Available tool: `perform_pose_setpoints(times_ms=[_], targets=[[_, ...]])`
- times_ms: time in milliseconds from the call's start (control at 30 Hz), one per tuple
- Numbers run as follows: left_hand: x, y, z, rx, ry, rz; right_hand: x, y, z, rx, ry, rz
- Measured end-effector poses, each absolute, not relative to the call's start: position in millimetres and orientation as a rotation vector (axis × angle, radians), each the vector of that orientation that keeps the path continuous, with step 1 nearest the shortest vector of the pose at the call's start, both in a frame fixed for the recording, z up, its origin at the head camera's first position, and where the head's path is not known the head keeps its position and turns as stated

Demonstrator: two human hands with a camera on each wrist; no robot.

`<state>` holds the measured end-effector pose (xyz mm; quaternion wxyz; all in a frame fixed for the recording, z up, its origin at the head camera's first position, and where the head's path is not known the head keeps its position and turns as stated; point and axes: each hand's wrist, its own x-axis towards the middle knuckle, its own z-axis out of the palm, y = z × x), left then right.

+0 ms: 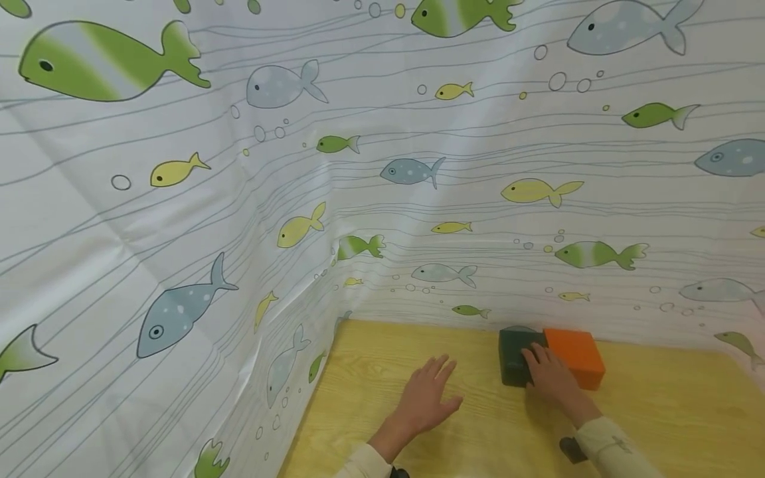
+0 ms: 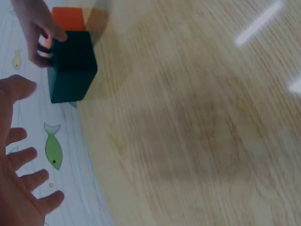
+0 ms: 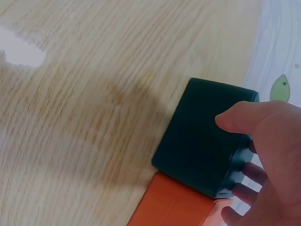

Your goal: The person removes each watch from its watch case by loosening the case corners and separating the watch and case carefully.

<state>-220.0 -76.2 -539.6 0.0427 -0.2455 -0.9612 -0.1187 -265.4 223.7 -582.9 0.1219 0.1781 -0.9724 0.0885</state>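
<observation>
A dark green block stands side by side with an orange block on the wood-grain tabletop, by the patterned backdrop. My right hand is at the green block near the seam between the two. Its fingers lie loosely over the top edge, and in the right wrist view the thumb overlaps the broad face of the green block. To the left, my left hand hovers apart from both blocks, fingers spread and nothing held. In the left wrist view, its fingers are stretched and bare.
White sheeting with printed fish rises behind the table and along its left side. Yellow wood-grain tabletop stretches in front of the blocks and to their right. A small dark object shows beside the right sleeve.
</observation>
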Motion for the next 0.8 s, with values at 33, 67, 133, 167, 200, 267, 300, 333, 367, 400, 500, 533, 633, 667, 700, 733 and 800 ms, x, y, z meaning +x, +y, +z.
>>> perform_pose_setpoints(times_ms=[33, 67, 133, 167, 200, 267, 300, 333, 367, 400, 500, 533, 633, 667, 700, 733, 800], targets=[[-219, -76, -541, -0.772, -2.935, -0.367, -265, 223, -582, 0.523, -2.832, 0.251], [-218, -75, -543, -0.792, -2.934, -0.384, -264, 222, -582, 0.527, -2.822, 0.242], [-214, -73, -546, -0.804, -2.953, -0.429, -262, 221, -586, 0.547, -2.782, 0.221], [-212, -73, -548, -0.806, -2.964, -0.464, -262, 220, -591, 0.567, -2.742, 0.202], [-211, -72, -549, -0.804, -2.979, -0.507, -259, 219, -593, 0.581, -2.720, 0.182], [-206, -71, -553, -0.796, -3.001, -0.577, -251, 213, -596, 0.589, -2.696, 0.155], [-204, -70, -554, -0.785, -3.015, -0.616, -247, 209, -597, 0.590, -2.700, 0.153], [-203, -70, -556, -0.777, -3.026, -0.651, -243, 206, -597, 0.587, -2.701, 0.151], [-202, -70, -559, -0.772, -3.035, -0.689, -239, 202, -596, 0.578, -2.712, 0.138], [-201, -70, -561, -0.766, -3.043, -0.718, -234, 197, -594, 0.559, -2.739, 0.143], [-202, -71, -570, -0.743, -3.058, -0.842, -227, 189, -596, 0.537, -2.747, 0.140], [-203, -71, -574, -0.740, -3.056, -0.883, -225, 187, -597, 0.528, -2.741, 0.133], [-206, -73, -584, -0.727, -3.038, -1.009, -220, 180, -598, 0.506, -2.757, 0.132], [-207, -73, -588, -0.723, -3.034, -1.027, -218, 178, -598, 0.498, -2.768, 0.131], [-208, -74, -591, -0.718, -3.029, -1.043, -215, 176, -597, 0.490, -2.778, 0.129], [-209, -73, -594, -0.717, -3.024, -1.046, -213, 174, -597, 0.484, -2.788, 0.128], [-210, -72, -599, -0.714, -3.019, -1.047, -207, 170, -594, 0.478, -2.803, 0.122]])
